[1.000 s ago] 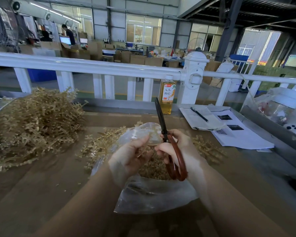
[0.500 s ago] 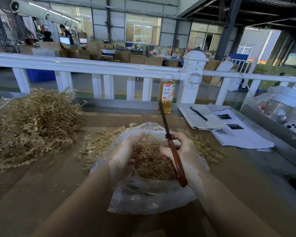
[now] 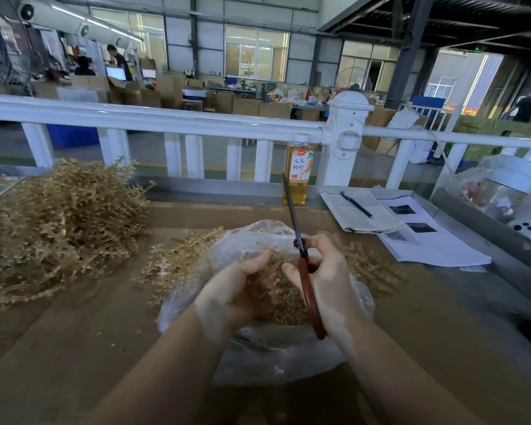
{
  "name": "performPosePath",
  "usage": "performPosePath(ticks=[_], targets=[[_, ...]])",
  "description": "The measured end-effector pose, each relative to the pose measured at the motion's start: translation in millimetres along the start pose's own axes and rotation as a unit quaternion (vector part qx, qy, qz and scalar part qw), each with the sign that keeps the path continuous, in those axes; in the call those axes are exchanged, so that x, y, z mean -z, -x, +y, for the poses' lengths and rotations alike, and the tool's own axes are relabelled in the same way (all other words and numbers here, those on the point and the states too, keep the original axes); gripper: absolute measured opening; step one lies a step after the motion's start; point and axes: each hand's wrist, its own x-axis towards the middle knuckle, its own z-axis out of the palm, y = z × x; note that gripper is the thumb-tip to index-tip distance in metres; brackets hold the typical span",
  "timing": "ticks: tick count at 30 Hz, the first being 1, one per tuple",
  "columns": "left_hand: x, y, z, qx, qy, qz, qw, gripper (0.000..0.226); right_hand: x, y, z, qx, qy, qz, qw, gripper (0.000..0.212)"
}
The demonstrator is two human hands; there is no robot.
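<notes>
A clear plastic bag (image 3: 267, 354) lies on the brown table (image 3: 74, 348), filled with golden sprigs (image 3: 276, 299). My left hand (image 3: 230, 292) reaches into the bag's mouth, its fingers curled around a bunch of the sprigs. My right hand (image 3: 328, 280) grips red-handled scissors (image 3: 308, 289), whose closed blades point up and away toward the railing. Both hands are close together over the bag.
A big heap of golden sprigs (image 3: 52, 222) lies at the left, more loose ones (image 3: 172, 265) beside the bag. A tea bottle (image 3: 298, 173) stands by the white railing (image 3: 166, 121). Papers with a pen (image 3: 356, 205) lie at the right, a metal tray edge (image 3: 488, 231) beyond.
The bag's mouth, bunched between my hands a second ago, now lies spread open. My left hand has gone into it among the sprigs. The scissors have tilted slightly.
</notes>
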Motion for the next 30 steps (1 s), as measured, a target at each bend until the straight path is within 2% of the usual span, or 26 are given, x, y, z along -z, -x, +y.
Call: performPosePath(ticks=[1,4,6,9,11,13,16,21,25,30], targets=[[-1.5,-0.2,-1.3,-0.005,-0.003,0.007,1.000,0.005,-1.0,1.0,3.0,0.005,0.017,-0.002,1.000,0.028],[-2.3,-5.9,-4.9,-0.056,-0.017,0.034,0.998,0.017,-4.3,3.1,9.3,0.014,0.055,-0.004,0.998,0.026],[-2.9,-9.0,-7.7,-0.076,-0.024,0.026,0.996,0.021,-7.2,4.6,10.1,0.022,0.070,0.001,0.997,0.023],[-4.6,-5.6,-8.4,-0.079,-0.050,0.008,0.996,0.011,-9.7,6.2,9.4,0.037,0.086,0.020,0.995,0.023],[-3.3,-4.5,-7.9,-0.077,-0.070,0.009,0.995,0.019,-10.0,5.7,11.1,0.037,0.095,0.028,0.994,0.019],[-3.3,-3.2,-9.0,-0.071,-0.084,0.004,0.994,0.016,-10.1,4.2,10.9,0.041,0.128,0.042,0.990,0.014],[-3.9,-3.0,-11.7,-0.072,-0.073,0.021,0.994,0.011,-11.8,0.2,9.9,0.007,0.108,0.025,0.994,0.017],[-6.2,0.0,-5.2,-0.103,-0.038,0.065,0.992,0.009,-5.6,-1.0,7.4,-0.003,0.098,0.008,0.995,0.026],[1.3,-2.4,0.9,-0.136,-0.114,0.102,0.979,0.013,-0.1,-0.1,3.7,-0.010,0.041,0.038,0.998,0.026],[1.8,-1.3,3.3,-0.202,-0.149,0.089,0.964,0.010,3.1,-2.1,-0.9,-0.021,-0.009,0.050,0.998,0.030]])
